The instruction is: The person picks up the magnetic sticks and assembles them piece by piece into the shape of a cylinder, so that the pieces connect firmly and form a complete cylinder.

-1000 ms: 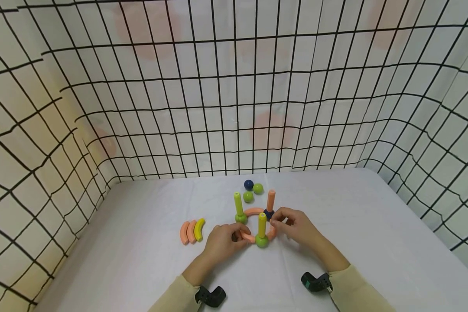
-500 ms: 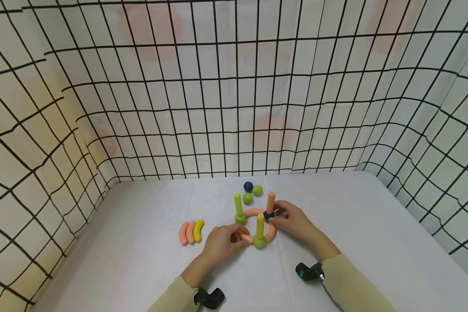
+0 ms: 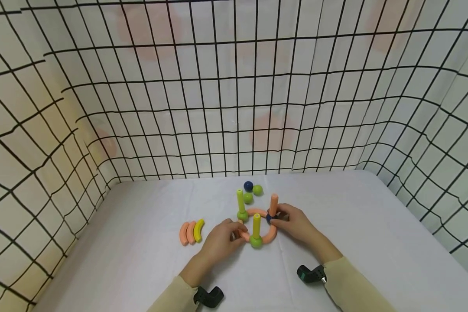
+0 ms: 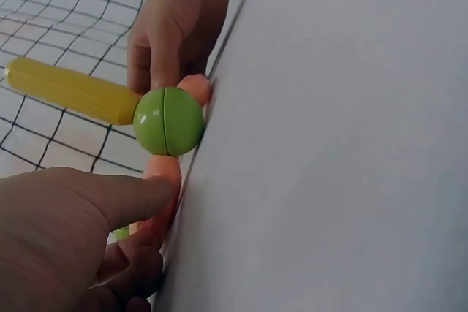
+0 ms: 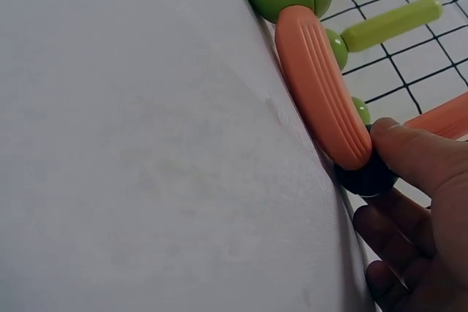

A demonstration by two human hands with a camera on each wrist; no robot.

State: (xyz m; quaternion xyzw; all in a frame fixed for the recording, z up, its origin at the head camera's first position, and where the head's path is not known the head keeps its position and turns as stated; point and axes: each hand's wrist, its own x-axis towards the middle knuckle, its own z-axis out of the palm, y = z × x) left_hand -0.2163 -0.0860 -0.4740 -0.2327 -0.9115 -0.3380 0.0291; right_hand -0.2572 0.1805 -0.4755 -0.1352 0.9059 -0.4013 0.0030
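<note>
A ring of curved orange sticks joined by balls lies on the table. Two of its balls are green and one is dark blue. From the front green ball (image 3: 256, 241) rises a yellow stick (image 3: 256, 225). A lime stick (image 3: 240, 200) stands on the rear-left ball, and an orange stick (image 3: 274, 204) on the dark blue ball (image 5: 367, 177). My left hand (image 3: 220, 239) pinches the curved orange stick (image 4: 162, 172) at the ring's left front between thumb and fingers. With thumb and fingers, my right hand (image 3: 297, 221) grips the dark blue ball on the right.
Two curved orange sticks (image 3: 191, 232) and a curved yellow stick (image 3: 198, 230) lie side by side to the left. Behind the ring sit a loose dark blue ball (image 3: 248, 186) and two green balls (image 3: 258, 190). A black grid-lined cloth (image 3: 234, 121) surrounds the table.
My right hand has shifted from the right-hand curved stick to the dark blue ball. The ring has turned slightly, its front ball moving left and its rear parts right.
</note>
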